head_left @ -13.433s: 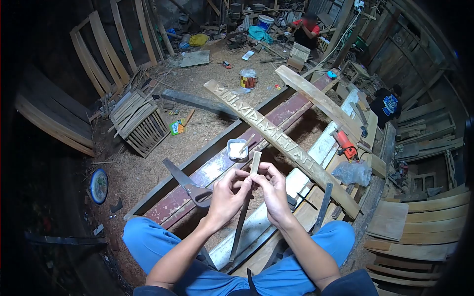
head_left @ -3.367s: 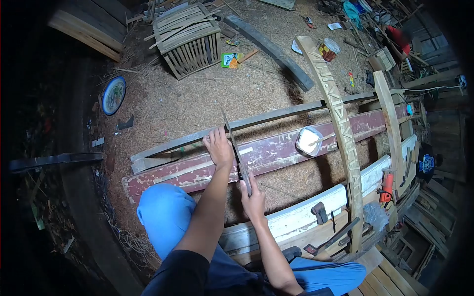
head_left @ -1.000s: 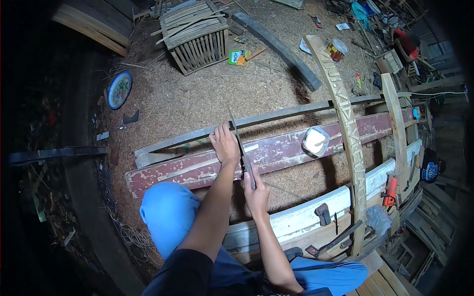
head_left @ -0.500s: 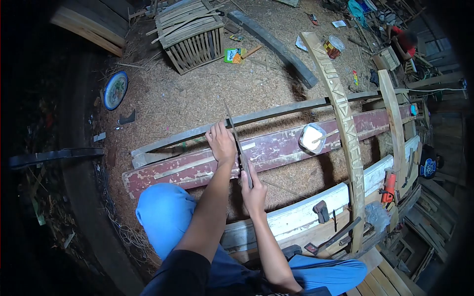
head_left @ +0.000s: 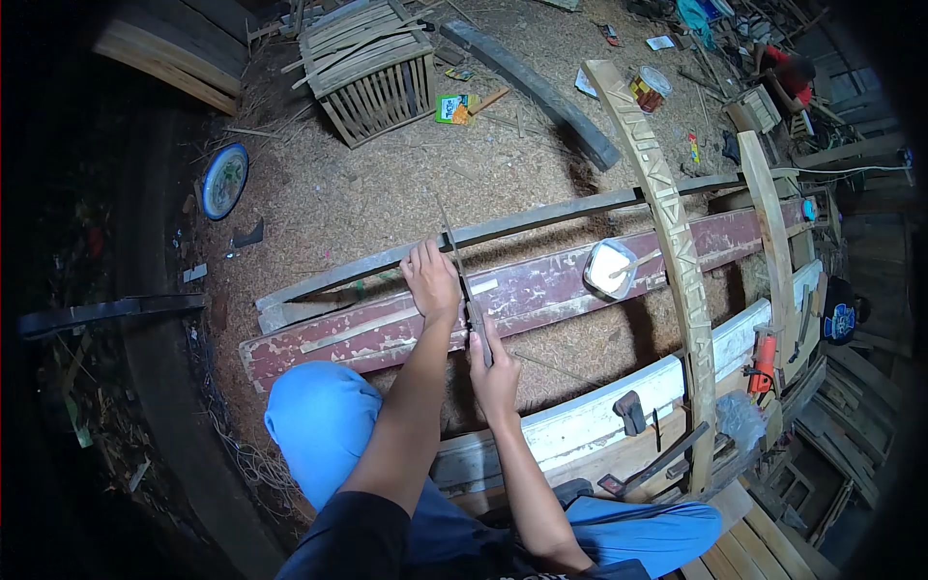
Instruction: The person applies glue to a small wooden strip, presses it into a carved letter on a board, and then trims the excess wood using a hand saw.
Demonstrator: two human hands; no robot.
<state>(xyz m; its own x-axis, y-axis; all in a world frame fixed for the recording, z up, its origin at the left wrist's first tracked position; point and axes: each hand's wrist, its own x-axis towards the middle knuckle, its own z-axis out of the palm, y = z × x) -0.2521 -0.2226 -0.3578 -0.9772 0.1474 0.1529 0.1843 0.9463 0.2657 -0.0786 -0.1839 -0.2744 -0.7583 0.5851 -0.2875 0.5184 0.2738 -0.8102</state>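
Observation:
My right hand [head_left: 496, 375] is closed round the handle of a handsaw, its thumb and a finger along the grip. The narrow dark saw blade [head_left: 459, 263] points away from me, edge-on, and crosses a long grey wooden beam [head_left: 551, 216]. Just left of the blade, my left hand [head_left: 432, 282] grips the beam, with fingers bent over its top. Beneath both lies a maroon plank [head_left: 387, 333] with flaking paint. I cannot see how deep the blade sits in the wood.
A tub of white stuff [head_left: 610, 270] with a stick stands on the maroon plank. A carved curved board [head_left: 667, 208] crosses the beams at right. Nearer me are a white plank [head_left: 580, 422], a hammer head [head_left: 629, 413] and an orange power tool [head_left: 764, 365]. Behind stands a slatted crate [head_left: 372, 82]; a person [head_left: 795, 82] sits far right.

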